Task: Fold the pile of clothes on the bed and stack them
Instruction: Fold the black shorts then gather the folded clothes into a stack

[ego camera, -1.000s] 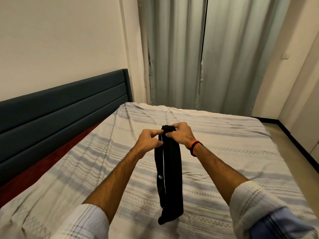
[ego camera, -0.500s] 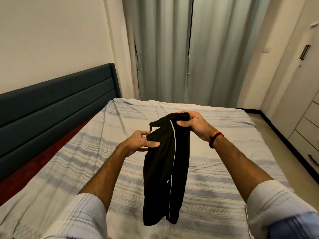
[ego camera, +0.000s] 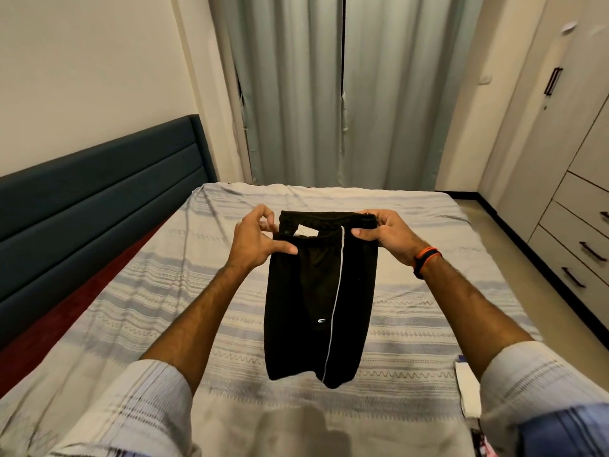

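**Shorts held up, fold not yet begun**

We pinch the black shorts at the waistband, left hand and right hand at opposite ends. They hang above the middle of the bed, waistband up, long axis vertical. No folded stack is in view.

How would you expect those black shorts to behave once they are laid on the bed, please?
Probably floppy: the black shorts hang limp from the waistband pinched by the left hand and right hand. Likely light, since fingertip pinches suffice. They should settle flat on the bed.
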The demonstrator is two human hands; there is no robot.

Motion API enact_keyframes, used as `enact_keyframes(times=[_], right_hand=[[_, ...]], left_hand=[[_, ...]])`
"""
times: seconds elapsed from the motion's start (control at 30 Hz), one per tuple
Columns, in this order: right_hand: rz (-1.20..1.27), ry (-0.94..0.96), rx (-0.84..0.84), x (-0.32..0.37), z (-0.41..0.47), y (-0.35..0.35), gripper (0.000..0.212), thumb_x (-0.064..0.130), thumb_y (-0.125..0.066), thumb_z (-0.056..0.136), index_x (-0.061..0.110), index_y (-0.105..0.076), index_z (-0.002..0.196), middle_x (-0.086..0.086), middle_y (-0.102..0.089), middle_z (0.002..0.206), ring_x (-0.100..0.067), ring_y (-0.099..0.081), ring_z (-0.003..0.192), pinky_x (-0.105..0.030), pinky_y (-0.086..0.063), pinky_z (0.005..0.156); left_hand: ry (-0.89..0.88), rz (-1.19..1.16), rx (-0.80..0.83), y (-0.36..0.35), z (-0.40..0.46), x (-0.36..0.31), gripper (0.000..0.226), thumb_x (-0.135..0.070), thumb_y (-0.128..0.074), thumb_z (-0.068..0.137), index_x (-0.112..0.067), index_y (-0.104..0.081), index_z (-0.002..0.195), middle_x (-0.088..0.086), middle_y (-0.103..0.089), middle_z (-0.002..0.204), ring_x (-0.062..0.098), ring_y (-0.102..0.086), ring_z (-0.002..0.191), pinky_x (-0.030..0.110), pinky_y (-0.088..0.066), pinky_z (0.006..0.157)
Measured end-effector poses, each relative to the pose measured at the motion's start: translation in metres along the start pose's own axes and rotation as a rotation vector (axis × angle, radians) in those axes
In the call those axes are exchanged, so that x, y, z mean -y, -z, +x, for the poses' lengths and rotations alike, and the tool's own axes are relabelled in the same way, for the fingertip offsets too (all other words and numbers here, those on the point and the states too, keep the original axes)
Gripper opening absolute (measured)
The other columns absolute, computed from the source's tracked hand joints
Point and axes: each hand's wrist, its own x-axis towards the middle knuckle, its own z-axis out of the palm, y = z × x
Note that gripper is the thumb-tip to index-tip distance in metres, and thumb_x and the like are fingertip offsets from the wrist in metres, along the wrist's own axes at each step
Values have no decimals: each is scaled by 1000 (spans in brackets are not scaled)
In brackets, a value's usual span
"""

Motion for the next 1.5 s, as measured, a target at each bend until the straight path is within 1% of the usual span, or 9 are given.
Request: enact_keyframes(times=[0.23, 0.47, 0.6, 0.73, 0.87, 1.03, 1.23, 1.37, 1.5], right_hand=[[9, 22, 10, 18, -13, 19, 23, -3, -64, 90, 12, -70, 106, -1, -73, 98, -20, -67, 100, -40, -53, 96], [-137, 42, 28, 23, -28, 31, 19, 4, -67, 90, 7, -70, 108, -12, -71, 108, -31, -63, 111, -49, -47, 104], [-275, 1, 127, 26, -41, 39, 13, 5, -68, 90, 10, -69, 102, -11, -71, 101, -27, -65, 102, -46, -51, 100], [-327, 14, 132, 22, -55, 43, 11, 4, -68, 89, 12, -69, 96, -11, -71, 96, -26, -65, 97, -42, -53, 94], [-324, 17, 92, 16, -66, 46, 12, 7, -72, 88, 14, -69, 97, -13, -71, 99, -29, -66, 99, -48, -53, 97], [-444, 21, 46, 13, -74, 44, 32, 17, -77, 83, 6, -70, 112, -11, -71, 109, -27, -62, 108, -45, -47, 103], [-452, -6, 26, 10, -80, 43, 25, 23, -77, 84, 4, -73, 99, -9, -71, 88, -25, -65, 86, -29, -50, 72], [-388, -27, 35, 6, -77, 42, 22, 29, -75, 85, 10, -73, 97, -1, -69, 82, -20, -65, 85, -29, -52, 76], [-257, -140, 33, -1, -60, 36, 26, 29, -70, 91, 9, -70, 105, -1, -68, 81, -11, -62, 55, -16, -39, 43]], left_hand=[[-32, 143, 135, 3, -9, -24, 31, -24, -93, 57, -14, -71, 76, -2, -68, 70, 15, -62, 63, 30, -55, 63], [45, 144, 54, -4, -21, -45, 18, -23, -89, 65, -14, -75, 73, -3, -71, 72, 11, -67, 74, 26, -52, 69], [38, 50, 123, -9, -35, -56, 16, -19, -84, 73, -10, -71, 74, 10, -72, 79, 30, -70, 83, 44, -59, 79], [113, 47, 273, -11, -46, -65, 23, -10, -79, 77, 4, -62, 84, 22, -71, 87, 36, -72, 86, 41, -62, 72], [154, 90, 126, -20, -57, -72, 35, -10, -86, 70, -11, -58, 91, 11, -69, 87, 25, -70, 84, 30, -59, 63], [170, 184, 66, -33, -66, -76, 55, -9, -84, 73, -15, -56, 119, 1, -66, 100, 13, -63, 89, 28, -53, 76], [168, 312, 99, -43, -76, -70, 36, -13, -70, 88, -6, -63, 122, 10, -67, 119, 25, -61, 112, 28, -46, 84], [200, 359, 135, -43, -74, -63, 36, -21, -63, 94, -8, -59, 127, 10, -64, 123, 29, -60, 115, 34, -47, 92], [217, 490, 112, -43, -56, -51, 37, -35, -59, 95, -15, -58, 126, 7, -65, 121, 29, -62, 108, 44, -51, 94]])
